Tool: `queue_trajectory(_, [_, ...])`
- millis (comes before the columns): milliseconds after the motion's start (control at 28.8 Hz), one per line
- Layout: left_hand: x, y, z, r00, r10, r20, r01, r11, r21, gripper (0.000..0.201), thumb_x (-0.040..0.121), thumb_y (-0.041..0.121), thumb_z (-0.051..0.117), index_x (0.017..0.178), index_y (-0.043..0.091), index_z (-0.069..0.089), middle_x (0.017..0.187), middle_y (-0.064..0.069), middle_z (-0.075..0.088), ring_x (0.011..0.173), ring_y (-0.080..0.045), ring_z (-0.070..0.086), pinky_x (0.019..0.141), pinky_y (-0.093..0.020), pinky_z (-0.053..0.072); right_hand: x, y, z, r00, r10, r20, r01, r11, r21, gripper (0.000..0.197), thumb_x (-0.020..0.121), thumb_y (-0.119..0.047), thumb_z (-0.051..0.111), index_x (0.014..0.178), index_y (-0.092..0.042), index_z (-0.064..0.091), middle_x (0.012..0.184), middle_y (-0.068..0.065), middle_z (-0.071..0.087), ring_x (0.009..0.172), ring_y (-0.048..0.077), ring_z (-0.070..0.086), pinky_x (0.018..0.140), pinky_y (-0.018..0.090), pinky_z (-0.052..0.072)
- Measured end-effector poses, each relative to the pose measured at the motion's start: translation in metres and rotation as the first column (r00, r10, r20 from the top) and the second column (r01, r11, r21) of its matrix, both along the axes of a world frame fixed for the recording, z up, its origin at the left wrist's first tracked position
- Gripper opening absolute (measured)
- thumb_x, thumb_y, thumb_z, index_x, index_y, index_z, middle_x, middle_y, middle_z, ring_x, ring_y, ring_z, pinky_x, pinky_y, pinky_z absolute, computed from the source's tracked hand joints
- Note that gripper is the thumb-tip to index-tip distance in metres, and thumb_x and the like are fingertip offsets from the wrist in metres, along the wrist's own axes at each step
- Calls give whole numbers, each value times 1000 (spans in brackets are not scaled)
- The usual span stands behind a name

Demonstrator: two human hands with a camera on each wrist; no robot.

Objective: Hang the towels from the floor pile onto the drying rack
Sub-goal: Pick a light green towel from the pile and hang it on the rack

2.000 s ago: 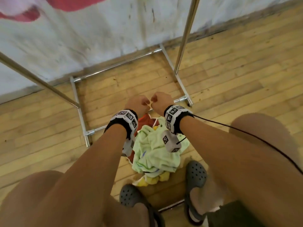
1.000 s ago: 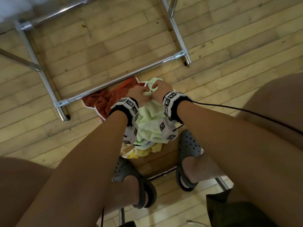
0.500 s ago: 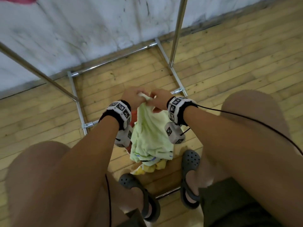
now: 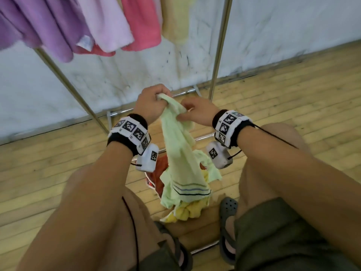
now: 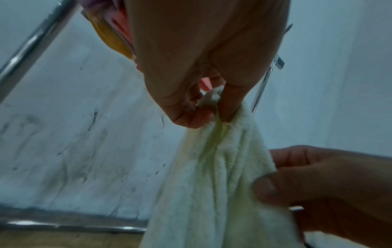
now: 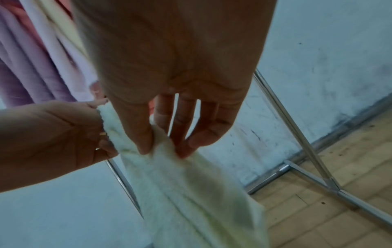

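A pale green towel [image 4: 181,159] with dark stripes near its lower hem hangs bunched from both hands above the floor pile [image 4: 183,208]. My left hand [image 4: 151,103] grips the towel's top corner in a fist; in the left wrist view that hand [image 5: 203,110] pinches the green towel [image 5: 214,176]. My right hand [image 4: 193,113] pinches the towel's edge just below and to the right; in the right wrist view this hand [image 6: 163,147] holds the towel [image 6: 191,193] between thumb and fingers. The pile holds a red towel [image 4: 158,177] and a yellow one [image 4: 187,211].
The chrome drying rack stands ahead, with slanted posts [image 4: 218,47] and base bars [image 4: 121,112] on the wooden floor. Purple [image 4: 39,22], pink [image 4: 140,22] and pale yellow [image 4: 175,18] towels hang from it at the top. My knees and dark clogs [image 4: 227,227] flank the pile.
Both hands reached down into the pile, took hold of the green towel and lifted it. The view tilted up, bringing the hanging towels into sight.
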State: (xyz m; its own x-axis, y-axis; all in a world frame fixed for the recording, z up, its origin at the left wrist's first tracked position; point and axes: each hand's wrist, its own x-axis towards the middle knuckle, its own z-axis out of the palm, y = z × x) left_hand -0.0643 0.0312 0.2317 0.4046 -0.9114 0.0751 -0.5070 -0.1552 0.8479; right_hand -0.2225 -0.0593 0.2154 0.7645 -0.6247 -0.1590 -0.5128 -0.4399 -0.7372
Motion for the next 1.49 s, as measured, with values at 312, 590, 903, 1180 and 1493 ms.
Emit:
queue_trajectory(312, [5,17,-11,998,-51,-22,53,994,98,26,83,16,72,105,27,63,90,10,63,77,-6,58,71,-25,47,-3,9,15,907,-153,392,59,968,243,19,88,-19,69,82,-4,58,80,14,60,74,20,58,70,38,48])
queue_trajectory(590, [-5,2,-17,992,-73,-101,83,991,106,20,85,31,68,99,18,72,94,-4,71,91,-23,65,86,-40,49,6,0,4,913,-145,381,59,972,228,17,77,-17,71,93,-18,64,89,1,66,83,18,63,81,39,52])
queue_trajectory(903, [-3,-9,-4,950,49,-307,-47,999,16,15,86,12,68,98,11,59,92,-1,67,81,-13,63,67,-23,49,14,-1,-1,931,-233,282,133,934,331,30,79,-14,67,109,-10,69,102,11,73,96,29,70,87,53,56])
queue_trajectory(1180, [-7,-10,-1,939,41,-341,-35,999,24,19,79,24,61,91,9,65,86,-5,63,82,-19,59,74,-35,45,15,-2,7,807,-412,423,186,857,480,29,78,-5,72,106,-10,65,101,12,71,97,31,70,88,55,55])
queue_trajectory(1493, [-10,-3,3,908,-25,-418,30,1000,4,30,78,31,68,99,12,76,101,-12,74,97,-32,69,92,-48,53,9,-5,14,731,-447,516,113,824,555,16,86,6,63,97,-4,67,94,13,69,85,24,68,79,39,58])
